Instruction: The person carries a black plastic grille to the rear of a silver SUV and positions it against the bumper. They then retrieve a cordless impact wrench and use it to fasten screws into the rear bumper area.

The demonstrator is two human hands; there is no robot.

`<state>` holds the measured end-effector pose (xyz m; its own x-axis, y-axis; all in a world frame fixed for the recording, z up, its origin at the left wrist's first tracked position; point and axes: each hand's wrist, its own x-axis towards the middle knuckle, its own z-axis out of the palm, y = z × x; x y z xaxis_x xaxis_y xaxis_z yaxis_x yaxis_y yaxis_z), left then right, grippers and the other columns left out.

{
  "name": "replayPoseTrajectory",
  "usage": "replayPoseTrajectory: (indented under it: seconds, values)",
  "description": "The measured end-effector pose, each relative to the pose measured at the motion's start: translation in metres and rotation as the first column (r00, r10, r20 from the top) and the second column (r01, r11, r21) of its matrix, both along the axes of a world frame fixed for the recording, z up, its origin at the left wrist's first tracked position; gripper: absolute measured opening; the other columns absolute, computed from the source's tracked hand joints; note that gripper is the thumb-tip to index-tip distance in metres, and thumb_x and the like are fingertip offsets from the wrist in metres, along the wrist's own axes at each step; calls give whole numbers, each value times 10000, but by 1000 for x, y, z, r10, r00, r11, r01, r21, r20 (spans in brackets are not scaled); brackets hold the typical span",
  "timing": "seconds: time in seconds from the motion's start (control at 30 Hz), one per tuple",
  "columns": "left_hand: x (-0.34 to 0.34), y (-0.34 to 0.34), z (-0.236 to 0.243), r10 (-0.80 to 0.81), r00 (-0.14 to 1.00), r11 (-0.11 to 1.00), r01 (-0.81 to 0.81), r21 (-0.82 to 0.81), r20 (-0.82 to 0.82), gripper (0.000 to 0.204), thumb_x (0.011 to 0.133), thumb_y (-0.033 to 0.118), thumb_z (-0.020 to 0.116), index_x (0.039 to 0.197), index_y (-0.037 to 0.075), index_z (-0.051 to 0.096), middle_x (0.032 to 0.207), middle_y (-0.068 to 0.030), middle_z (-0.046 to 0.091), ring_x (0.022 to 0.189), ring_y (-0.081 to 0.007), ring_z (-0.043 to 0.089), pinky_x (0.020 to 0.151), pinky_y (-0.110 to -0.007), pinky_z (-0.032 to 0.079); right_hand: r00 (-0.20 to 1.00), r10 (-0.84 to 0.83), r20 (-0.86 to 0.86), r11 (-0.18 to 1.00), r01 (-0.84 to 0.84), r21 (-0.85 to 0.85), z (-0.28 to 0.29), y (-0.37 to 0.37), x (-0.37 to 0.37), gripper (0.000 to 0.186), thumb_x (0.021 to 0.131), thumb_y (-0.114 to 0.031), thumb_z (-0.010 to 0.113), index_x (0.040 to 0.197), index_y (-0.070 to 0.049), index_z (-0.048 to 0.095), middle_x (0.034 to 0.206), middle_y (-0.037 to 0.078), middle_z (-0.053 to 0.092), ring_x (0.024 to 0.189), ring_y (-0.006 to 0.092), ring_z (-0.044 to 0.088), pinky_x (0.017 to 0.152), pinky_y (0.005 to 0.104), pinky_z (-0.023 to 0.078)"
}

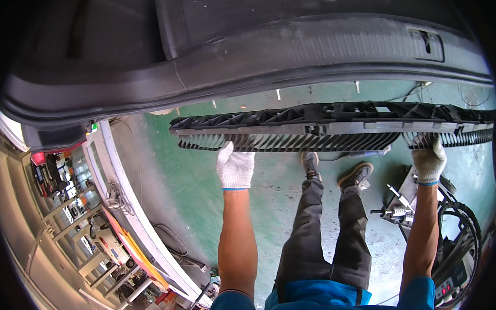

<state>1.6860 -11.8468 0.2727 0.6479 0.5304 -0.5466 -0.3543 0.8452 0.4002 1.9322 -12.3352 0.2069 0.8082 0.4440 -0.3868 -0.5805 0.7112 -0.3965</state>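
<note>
Both my hands wear white knit gloves and carry a long black slatted plastic grille (pixel 291 137), held level across in front of me. My left hand (pixel 235 165) is closed on its lower edge, left of the middle, with the thumb on the near side and the other fingers mostly hidden behind the slats. Toward the right end, my right hand (pixel 429 158) grips the same edge, its fingers partly among the slats. Just beyond the grille spans the dark rear sill of a vehicle (pixel 244 56), with a visible gap of floor between them.
On the right stands a machine with a metal clamp-like part (pixel 398 211), black cables (pixel 469 218) and a lit control box (pixel 452 284). A white-framed edge (pixel 117 165) curves along the left, near shelving and a coiled cable (pixel 172 239). Underfoot is worn green floor (pixel 190 211).
</note>
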Motion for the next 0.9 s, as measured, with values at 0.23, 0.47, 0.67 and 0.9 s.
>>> replayPoseTrajectory:
  seconds: [0.23, 0.47, 0.67, 0.9]
  values:
    - [12, -7, 7, -7, 1000, 998, 8, 61, -10, 420, 883, 38, 549, 1289, -70, 527, 1333, -214, 577, 1262, -326, 544, 1134, -484, 375, 1000, 0, -7, 1000, -1, -21, -13, -14, -2, 292, 831, -198, 749, 1080, -62, 681, 1073, 61, 708, 971, 214, 633, 918, 368, 459]
    - [15, -8, 5, -14, 1000, 1000, 15, 12, -21, 435, 886, 35, 546, 1305, -76, 515, 1327, -213, 580, 1251, -321, 551, 1107, -459, 405, 999, -43, -1, 998, 43, -42, -22, -19, 0, 334, 823, -220, 758, 1105, -60, 679, 1085, 58, 700, 977, 209, 620, 927, 366, 441]
    - [8, -11, 6, -30, 998, 999, 29, -14, -49, 316, 902, 41, 555, 1201, -59, 581, 1278, -191, 610, 1204, -312, 578, 1098, -465, 412, 997, -21, 74, 997, 27, -70, -8, -25, 0, 322, 881, -230, 697, 1140, -45, 654, 1173, 66, 681, 1102, 216, 603, 1017, 393, 401]
    - [14, -7, 8, -65, 996, 998, 63, -32, -67, 250, 913, 55, 567, 1137, -49, 602, 1250, -188, 619, 1208, -321, 569, 1097, -489, 410, 988, -38, 147, 997, 46, -55, -3, -33, -2, 360, 931, -250, 637, 1230, -50, 632, 1231, 99, 667, 1105, 269, 618, 1039, 463, 392]
